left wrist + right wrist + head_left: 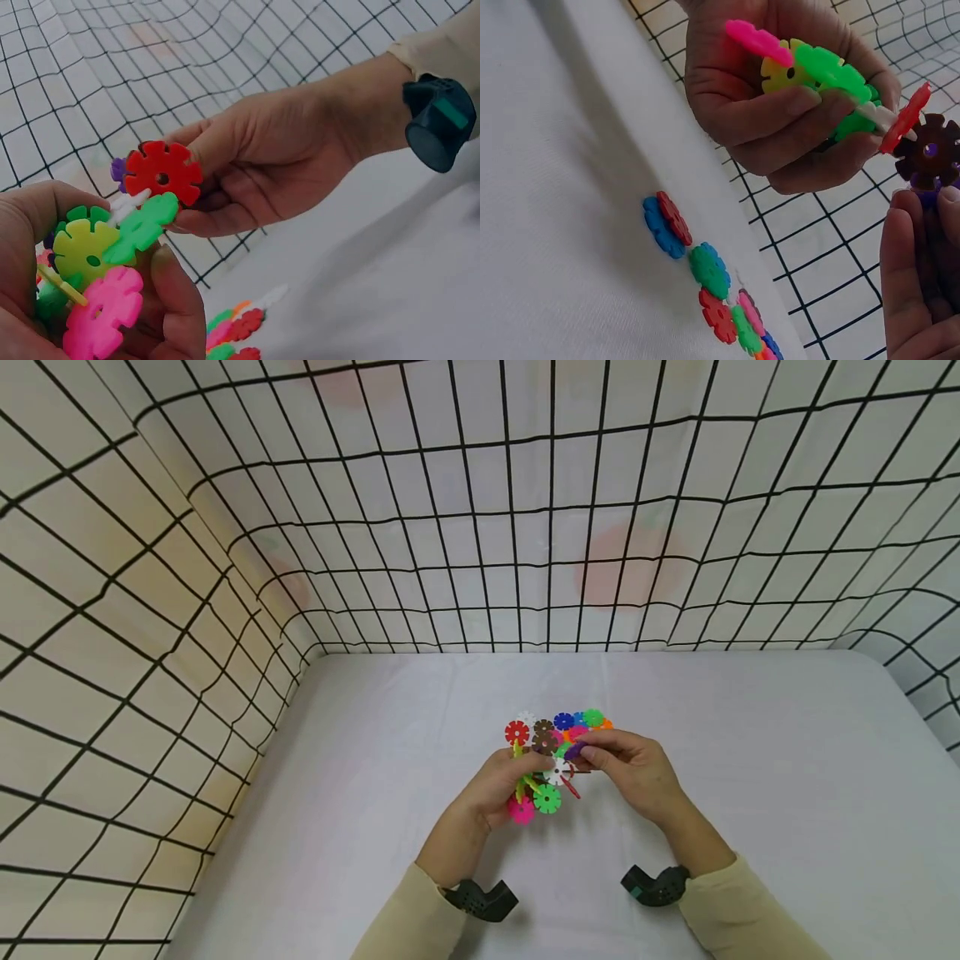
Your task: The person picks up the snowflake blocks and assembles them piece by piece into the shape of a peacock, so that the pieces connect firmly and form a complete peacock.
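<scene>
Your left grip wraps the linked flower discs above the desk, your right grip pinches the purple disc at their edge; push crookedly and that twist could pop them apart!

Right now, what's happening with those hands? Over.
Left hand gripping linked flower discs. Right hand pinching a purple disc. More discs on the white surface; nothing visibly blocking either hand.
</scene>
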`<state>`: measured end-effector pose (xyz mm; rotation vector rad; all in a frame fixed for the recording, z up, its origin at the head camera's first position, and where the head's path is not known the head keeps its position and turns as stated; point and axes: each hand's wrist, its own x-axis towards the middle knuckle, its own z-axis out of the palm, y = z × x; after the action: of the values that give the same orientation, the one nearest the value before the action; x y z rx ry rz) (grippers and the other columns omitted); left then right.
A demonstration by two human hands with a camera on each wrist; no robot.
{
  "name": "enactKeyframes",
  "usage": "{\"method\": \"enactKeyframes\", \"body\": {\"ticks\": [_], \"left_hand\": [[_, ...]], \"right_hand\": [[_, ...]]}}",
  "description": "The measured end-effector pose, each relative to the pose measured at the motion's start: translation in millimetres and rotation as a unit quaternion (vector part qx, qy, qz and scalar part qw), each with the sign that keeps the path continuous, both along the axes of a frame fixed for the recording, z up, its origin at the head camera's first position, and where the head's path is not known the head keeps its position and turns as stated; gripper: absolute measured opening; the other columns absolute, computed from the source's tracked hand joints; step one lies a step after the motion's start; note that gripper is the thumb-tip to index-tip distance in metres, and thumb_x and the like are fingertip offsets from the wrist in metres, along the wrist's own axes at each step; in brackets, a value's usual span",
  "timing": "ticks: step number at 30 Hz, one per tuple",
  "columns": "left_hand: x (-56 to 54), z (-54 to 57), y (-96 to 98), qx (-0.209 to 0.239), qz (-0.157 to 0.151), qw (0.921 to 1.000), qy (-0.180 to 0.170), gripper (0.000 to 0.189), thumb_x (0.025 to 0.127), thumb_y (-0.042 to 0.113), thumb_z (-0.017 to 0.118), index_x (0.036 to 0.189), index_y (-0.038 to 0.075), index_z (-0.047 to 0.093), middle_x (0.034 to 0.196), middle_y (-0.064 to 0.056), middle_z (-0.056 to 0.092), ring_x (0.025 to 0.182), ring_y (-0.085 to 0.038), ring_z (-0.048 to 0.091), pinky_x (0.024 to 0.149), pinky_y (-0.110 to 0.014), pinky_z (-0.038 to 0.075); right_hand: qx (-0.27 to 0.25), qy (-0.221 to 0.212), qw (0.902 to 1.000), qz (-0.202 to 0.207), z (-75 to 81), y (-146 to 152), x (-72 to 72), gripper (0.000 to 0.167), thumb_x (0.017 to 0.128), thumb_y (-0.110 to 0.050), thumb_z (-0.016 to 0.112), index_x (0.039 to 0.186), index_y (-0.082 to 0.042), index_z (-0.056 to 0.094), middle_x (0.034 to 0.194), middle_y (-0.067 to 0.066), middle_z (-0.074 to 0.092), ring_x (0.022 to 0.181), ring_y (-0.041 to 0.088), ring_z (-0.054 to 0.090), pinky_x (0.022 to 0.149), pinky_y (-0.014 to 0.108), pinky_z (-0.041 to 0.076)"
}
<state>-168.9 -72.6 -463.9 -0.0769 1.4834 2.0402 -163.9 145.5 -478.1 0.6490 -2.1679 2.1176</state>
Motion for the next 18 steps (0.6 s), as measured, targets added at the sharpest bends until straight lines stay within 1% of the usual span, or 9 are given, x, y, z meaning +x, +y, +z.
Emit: {"method": "enactKeyframes", "body": {"ticks": [4, 8, 13, 15, 18], "left_hand": [[1.0, 0.7, 0.2, 0.017, 0.001, 0.9998, -0.012, 0.018, 0.089, 0.022, 0.066, 0.101, 0.009, 0.069, 0.080, 0.003, 0.072, 0.064, -0.006, 0.069, 0.061, -0.021, 0.058], [1.4, 2.0, 0.0, 0.020, 0.000, 0.9996, -0.019, 0.018, 0.091, 0.023, 0.065, 0.103, 0.009, 0.068, 0.080, 0.004, 0.072, 0.064, -0.006, 0.069, 0.062, -0.021, 0.058], [1.4, 2.3, -0.2, 0.012, -0.007, 0.9997, -0.021, 0.018, 0.092, 0.024, 0.065, 0.101, 0.009, 0.067, 0.080, 0.005, 0.071, 0.065, -0.005, 0.068, 0.063, -0.021, 0.058], [1.4, 2.1, -0.5, 0.011, -0.010, 0.9997, -0.021, 0.017, 0.092, 0.025, 0.065, 0.100, 0.009, 0.067, 0.080, 0.005, 0.071, 0.066, -0.005, 0.069, 0.063, -0.021, 0.058], [1.0, 1.8, -0.9, 0.014, -0.010, 0.9997, -0.018, 0.016, 0.093, 0.025, 0.064, 0.099, 0.010, 0.066, 0.080, 0.005, 0.071, 0.065, -0.006, 0.069, 0.063, -0.021, 0.059]], "right_hand": [[0.003, 0.011, 0.9999, 0.004, -1.1, 1.6, 0.0, 0.018, 0.098, 0.006, 0.060, 0.111, 0.018, 0.064, 0.101, -0.015, 0.075, 0.089, 0.003, 0.075, 0.080, 0.023, 0.061], [0.011, 0.016, 0.9998, 0.002, -1.1, 1.6, 0.6, 0.017, 0.098, 0.007, 0.060, 0.110, 0.017, 0.066, 0.100, -0.016, 0.075, 0.088, 0.003, 0.075, 0.080, 0.022, 0.061], [0.042, 0.019, 0.9986, -0.026, 0.4, 0.8, 2.6, 0.016, 0.096, 0.006, 0.063, 0.108, 0.012, 0.071, 0.099, -0.019, 0.074, 0.089, 0.000, 0.073, 0.081, 0.019, 0.060], [0.058, 0.031, 0.9970, -0.040, 0.8, 0.7, 3.1, 0.015, 0.094, 0.007, 0.065, 0.106, 0.009, 0.073, 0.100, -0.019, 0.073, 0.090, -0.001, 0.071, 0.081, 0.017, 0.059], [0.075, 0.057, 0.9944, -0.049, 0.9, 0.8, 2.9, 0.017, 0.092, 0.009, 0.066, 0.105, 0.004, 0.076, 0.100, -0.014, 0.073, 0.091, 0.000, 0.070, 0.081, 0.017, 0.059]]}}
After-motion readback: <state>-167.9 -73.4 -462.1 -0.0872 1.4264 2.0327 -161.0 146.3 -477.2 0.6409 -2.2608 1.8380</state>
